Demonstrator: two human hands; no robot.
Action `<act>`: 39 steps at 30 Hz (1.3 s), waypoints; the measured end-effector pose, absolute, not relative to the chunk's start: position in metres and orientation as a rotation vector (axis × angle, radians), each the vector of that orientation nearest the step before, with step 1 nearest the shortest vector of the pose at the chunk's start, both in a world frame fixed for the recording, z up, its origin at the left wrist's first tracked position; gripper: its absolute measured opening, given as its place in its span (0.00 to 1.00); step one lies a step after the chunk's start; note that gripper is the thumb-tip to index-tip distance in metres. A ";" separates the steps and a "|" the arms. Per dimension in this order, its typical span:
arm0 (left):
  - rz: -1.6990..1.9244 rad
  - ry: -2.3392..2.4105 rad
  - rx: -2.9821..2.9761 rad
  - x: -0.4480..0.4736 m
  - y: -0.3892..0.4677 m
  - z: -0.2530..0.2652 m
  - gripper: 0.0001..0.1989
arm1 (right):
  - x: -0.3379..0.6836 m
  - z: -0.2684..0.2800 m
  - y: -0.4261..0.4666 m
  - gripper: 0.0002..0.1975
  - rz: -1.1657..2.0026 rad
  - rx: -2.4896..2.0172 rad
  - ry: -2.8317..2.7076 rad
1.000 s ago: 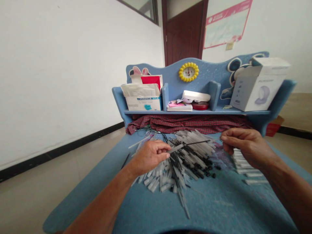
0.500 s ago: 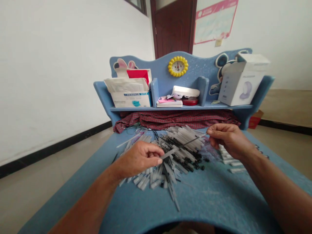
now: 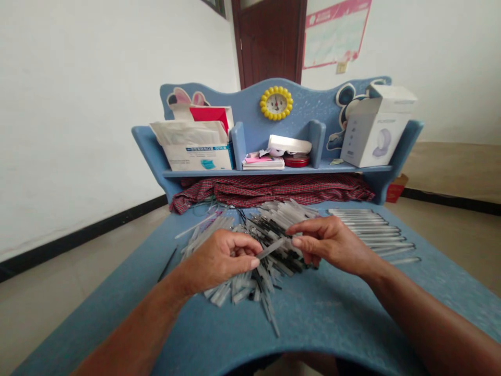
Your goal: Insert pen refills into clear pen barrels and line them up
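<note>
My left hand (image 3: 225,258) pinches a translucent, flat-sided pen cap (image 3: 272,247) between thumb and fingers, over a heap of pen parts. At the cap's far end is my right hand (image 3: 323,243), its thumb and forefinger drawn together; what they hold is hidden. The heap below has clear pen caps (image 3: 221,293), clear tubes (image 3: 287,209) and thin dark pieces (image 3: 268,228). To the right of my right hand, several slim clear pens (image 3: 370,230) with dark ends lie side by side on the blue table (image 3: 324,318).
A blue shelf (image 3: 348,169) spans the table's back, holding a mask box (image 3: 195,156), a white carton (image 3: 376,133), papers (image 3: 263,164) and a red round tin (image 3: 296,161). A yellow clock (image 3: 276,103) hangs above. Checked cloth (image 3: 274,189) lies beneath. A dark thin stick (image 3: 167,265) lies at left.
My right hand has moved left and down, close to the left hand. The thin dark rod between the hands no longer shows. The view has shifted slightly right, and the pens at right are uncovered.
</note>
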State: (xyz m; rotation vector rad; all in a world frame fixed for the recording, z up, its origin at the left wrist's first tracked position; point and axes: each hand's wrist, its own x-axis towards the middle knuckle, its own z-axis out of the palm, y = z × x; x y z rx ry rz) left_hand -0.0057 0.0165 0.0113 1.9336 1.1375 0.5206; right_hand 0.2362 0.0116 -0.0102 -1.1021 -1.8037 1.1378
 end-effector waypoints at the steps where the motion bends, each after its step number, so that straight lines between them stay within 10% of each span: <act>1: 0.553 1.133 1.909 -0.006 0.016 0.011 0.11 | 0.241 -0.008 0.014 0.13 1.030 -1.160 -1.877; 9: 0.745 1.085 1.704 -0.007 0.016 0.008 0.10 | 0.275 -0.021 0.037 0.06 0.183 -1.860 -2.527; 17: 0.729 1.004 1.669 -0.005 0.014 0.006 0.10 | 0.271 -0.025 0.038 0.06 0.361 -1.709 -2.546; 24: 0.700 1.006 1.695 -0.001 0.010 0.006 0.11 | 0.257 -0.016 0.022 0.10 1.268 -1.030 -1.766; 39: 0.575 0.988 1.805 0.003 0.009 0.002 0.14 | 0.236 -0.015 0.010 0.07 1.140 -0.842 -1.575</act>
